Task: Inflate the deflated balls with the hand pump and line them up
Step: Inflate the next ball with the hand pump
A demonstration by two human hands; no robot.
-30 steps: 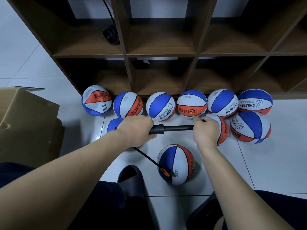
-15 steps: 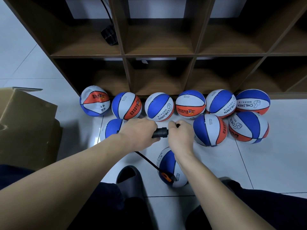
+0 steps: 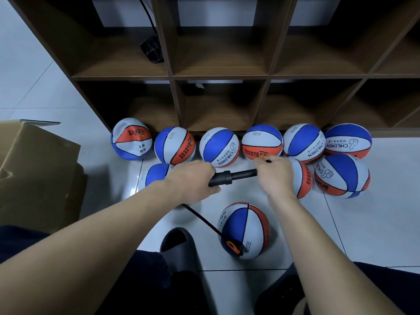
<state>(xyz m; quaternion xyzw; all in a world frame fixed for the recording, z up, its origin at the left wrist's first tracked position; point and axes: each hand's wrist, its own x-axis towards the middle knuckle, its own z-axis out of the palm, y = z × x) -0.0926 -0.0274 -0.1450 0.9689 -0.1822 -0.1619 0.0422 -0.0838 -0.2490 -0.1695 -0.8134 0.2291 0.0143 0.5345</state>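
Black pump (image 3: 231, 177) is being steadied by the left hand (image 3: 193, 178) clamping its barrel; the right hand (image 3: 273, 176) is gripping the handle, feeding the ball (image 3: 246, 228).

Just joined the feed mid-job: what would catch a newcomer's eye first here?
Both hands work a black hand pump at centre: the left hand grips the barrel, the right hand the handle. Its hose runs to the ball nearest the person. Behind, a row of balls lines the wooden shelf.
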